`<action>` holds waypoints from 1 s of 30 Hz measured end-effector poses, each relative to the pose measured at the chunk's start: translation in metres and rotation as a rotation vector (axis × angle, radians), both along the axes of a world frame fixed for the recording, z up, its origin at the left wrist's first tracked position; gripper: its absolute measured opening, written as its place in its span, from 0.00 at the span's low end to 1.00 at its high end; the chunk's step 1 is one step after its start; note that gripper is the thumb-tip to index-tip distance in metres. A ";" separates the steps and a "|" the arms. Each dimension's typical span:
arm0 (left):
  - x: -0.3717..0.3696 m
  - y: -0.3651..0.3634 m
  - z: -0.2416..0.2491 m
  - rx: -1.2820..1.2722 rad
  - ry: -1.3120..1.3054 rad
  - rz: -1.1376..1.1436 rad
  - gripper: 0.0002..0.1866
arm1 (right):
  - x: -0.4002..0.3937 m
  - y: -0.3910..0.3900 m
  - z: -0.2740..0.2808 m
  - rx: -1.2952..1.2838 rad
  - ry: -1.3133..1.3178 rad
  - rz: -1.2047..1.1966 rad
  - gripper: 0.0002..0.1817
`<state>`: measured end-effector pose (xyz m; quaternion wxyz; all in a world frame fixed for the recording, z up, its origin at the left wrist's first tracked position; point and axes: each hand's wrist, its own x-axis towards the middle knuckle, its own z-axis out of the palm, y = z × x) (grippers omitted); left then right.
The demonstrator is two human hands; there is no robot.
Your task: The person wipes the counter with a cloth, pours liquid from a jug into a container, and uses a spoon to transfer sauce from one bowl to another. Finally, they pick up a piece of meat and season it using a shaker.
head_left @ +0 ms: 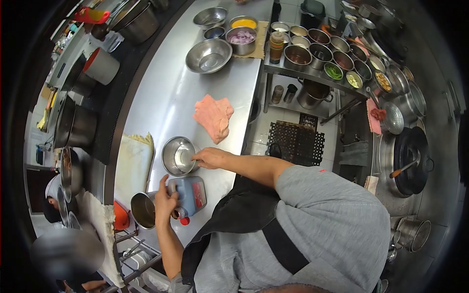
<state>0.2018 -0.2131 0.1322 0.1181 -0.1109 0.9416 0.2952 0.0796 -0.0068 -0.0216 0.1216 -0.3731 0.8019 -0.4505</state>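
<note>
My left hand point(166, 199) grips a plastic jug point(191, 195) of dark liquid with a red label. The jug lies tilted over the steel counter point(161, 102), its red cap point(184, 220) at the lower end. Just left of the jug stands a steel cup point(143, 210). My right hand point(210, 157) rests its fingertips on the rim of a small steel bowl point(178, 155), which holds a little pale liquid. A pink cloth point(214, 116) lies crumpled on the counter beyond the bowl.
A folded white towel point(133, 163) lies left of the bowl. A larger steel bowl point(208, 55) and bowls of chopped onion point(241, 39) and yellow sauce point(244, 23) stand farther along. Several ingredient pots point(322, 51) fill a rack. A black pot point(413, 158) sits at right. Another person point(51, 198) works at lower left.
</note>
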 end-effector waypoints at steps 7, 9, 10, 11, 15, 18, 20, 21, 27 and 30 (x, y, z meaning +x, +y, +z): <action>0.005 0.023 0.030 -0.077 -0.038 -0.319 0.35 | 0.041 0.016 0.040 -0.162 -0.041 0.156 0.31; 0.010 0.021 0.028 -0.061 -0.076 -0.259 0.33 | 0.052 0.010 0.049 -0.260 0.046 0.228 0.36; 0.017 0.016 0.020 -0.068 0.186 -0.289 0.32 | 0.057 0.007 0.053 -0.254 0.024 0.267 0.36; 0.027 0.009 0.015 -0.085 0.445 -0.298 0.30 | 0.057 0.003 0.057 -0.211 0.032 0.225 0.37; 0.087 -0.026 0.006 0.111 0.589 0.298 0.27 | 0.048 -0.014 0.050 -0.144 0.111 0.231 0.36; 0.139 -0.050 -0.032 0.152 0.426 0.660 0.27 | 0.047 -0.021 0.054 -0.089 0.014 0.229 0.33; 0.165 -0.050 -0.067 0.206 0.219 0.678 0.29 | 0.050 -0.023 0.066 -0.066 0.000 0.258 0.30; 0.169 -0.046 -0.081 0.270 0.109 0.636 0.30 | 0.051 -0.024 0.071 -0.055 -0.049 0.258 0.29; 0.133 -0.016 -0.136 0.533 0.318 0.368 0.55 | 0.053 -0.032 0.066 -0.084 -0.132 0.259 0.24; 0.120 -0.015 -0.167 0.748 0.364 0.325 0.60 | 0.058 -0.026 0.075 -0.033 -0.119 0.268 0.20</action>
